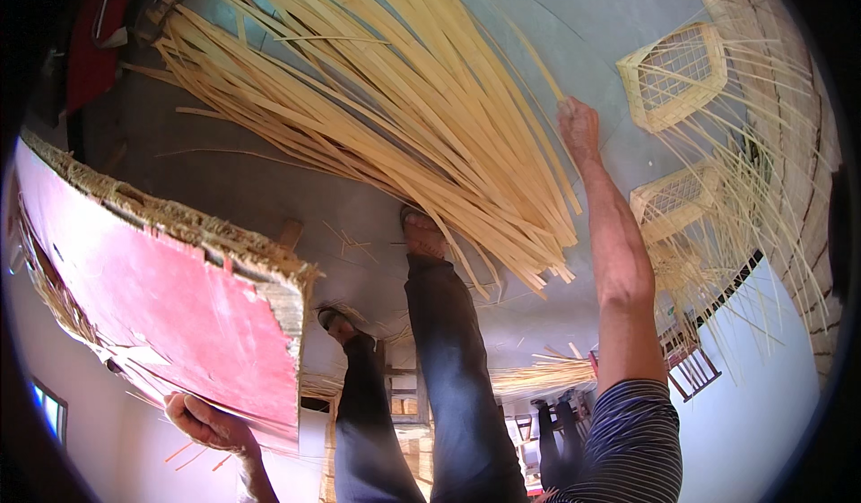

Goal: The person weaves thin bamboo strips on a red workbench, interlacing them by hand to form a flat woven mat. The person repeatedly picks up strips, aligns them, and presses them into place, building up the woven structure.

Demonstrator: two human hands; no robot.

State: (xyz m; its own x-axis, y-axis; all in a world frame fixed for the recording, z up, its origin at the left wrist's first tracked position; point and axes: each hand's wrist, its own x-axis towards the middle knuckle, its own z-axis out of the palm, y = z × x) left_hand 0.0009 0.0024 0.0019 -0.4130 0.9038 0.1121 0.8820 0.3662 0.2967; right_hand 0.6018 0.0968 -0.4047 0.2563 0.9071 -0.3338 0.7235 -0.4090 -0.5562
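With the arm stretched forward, my right hand (579,128) is closed around one end of a long pale bamboo strip (543,67). The strip runs back along the right side of a big spread of similar loose strips (430,113) on the floor. My left hand (204,424) is at the lower left, fingers curled, by the edge of a worn pink board (193,310). Thin dark strips lie along that edge. What the left fingers hold, if anything, is hidden.
Partly woven baskets (639,98) with long loose ends stand at the right, near a pale blue panel (762,324). My sandaled foot (424,234) is beside the strip pile. Behind are another bundle of strips (543,377) and another person's legs (558,440).
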